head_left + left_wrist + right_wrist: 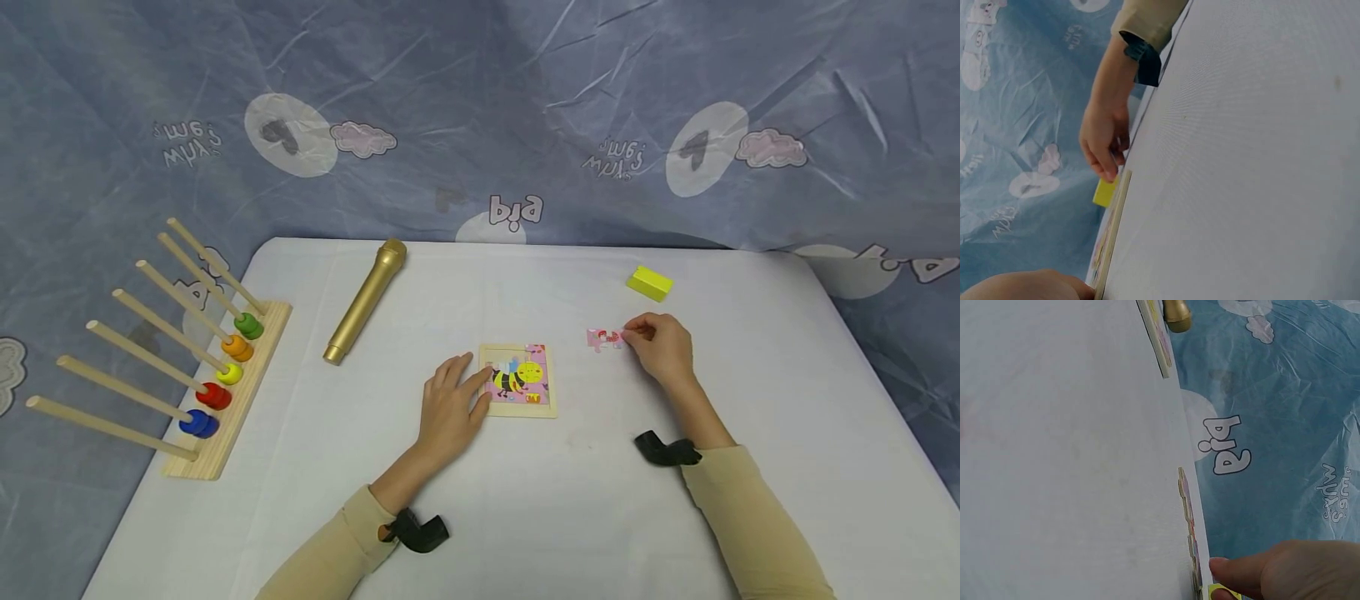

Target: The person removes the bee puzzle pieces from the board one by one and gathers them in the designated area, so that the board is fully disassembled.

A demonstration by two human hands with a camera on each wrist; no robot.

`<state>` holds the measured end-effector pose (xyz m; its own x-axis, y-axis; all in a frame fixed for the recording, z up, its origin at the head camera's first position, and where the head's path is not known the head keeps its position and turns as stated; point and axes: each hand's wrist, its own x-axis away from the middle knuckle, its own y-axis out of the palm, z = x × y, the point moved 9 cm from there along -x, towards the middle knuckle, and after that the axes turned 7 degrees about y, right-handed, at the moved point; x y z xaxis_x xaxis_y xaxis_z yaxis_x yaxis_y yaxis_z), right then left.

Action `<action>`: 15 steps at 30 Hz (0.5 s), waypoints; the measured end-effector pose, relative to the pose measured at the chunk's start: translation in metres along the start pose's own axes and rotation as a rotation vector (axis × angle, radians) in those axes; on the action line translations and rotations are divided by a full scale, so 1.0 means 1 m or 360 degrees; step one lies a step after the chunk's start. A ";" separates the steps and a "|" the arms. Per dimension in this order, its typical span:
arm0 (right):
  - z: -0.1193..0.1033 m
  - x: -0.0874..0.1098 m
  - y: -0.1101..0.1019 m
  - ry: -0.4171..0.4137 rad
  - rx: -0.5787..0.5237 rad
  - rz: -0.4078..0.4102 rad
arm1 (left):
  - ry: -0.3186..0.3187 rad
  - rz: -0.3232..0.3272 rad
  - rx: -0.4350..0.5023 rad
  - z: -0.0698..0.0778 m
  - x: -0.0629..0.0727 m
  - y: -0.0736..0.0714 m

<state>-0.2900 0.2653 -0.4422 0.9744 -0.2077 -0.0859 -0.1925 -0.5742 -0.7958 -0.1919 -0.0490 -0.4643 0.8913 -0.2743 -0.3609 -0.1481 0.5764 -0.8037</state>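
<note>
A small square jigsaw board (517,411) with a pale wooden rim and a bee picture lies flat on the white table. My left hand (448,407) rests at its left side, fingers spread, the index fingertip touching the board's left part. To the right of the board lie pink puzzle pieces (600,337) that look joined, with a red figure on them. The right hand (662,343) has thumb and index finger together at their right end, pinching the edge. From the right wrist view, the thumb (1241,575) hides part of that contact.
A yellow block (649,283) sits beyond the right hand. Left of the board lies a gold toy microphone (366,302). A wooden peg rack (243,400) with coloured rings stands at the table's left edge, its pegs leaning outward. Grey-blue printed cloth (480,100) hangs behind.
</note>
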 end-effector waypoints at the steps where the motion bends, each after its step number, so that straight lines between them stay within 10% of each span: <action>1: 0.000 0.000 -0.001 0.0007 -0.0009 0.0016 | 0.0002 0.0000 -0.0001 0.000 0.000 0.000; 15: -0.049 0.020 0.026 -0.0128 -0.0405 -0.0148 | 0.0014 0.0007 -0.0009 0.000 0.000 0.001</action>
<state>-0.2809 0.2077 -0.4357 0.9934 -0.0871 -0.0745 -0.1146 -0.7704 -0.6272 -0.1917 -0.0486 -0.4647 0.8869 -0.2784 -0.3686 -0.1544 0.5734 -0.8046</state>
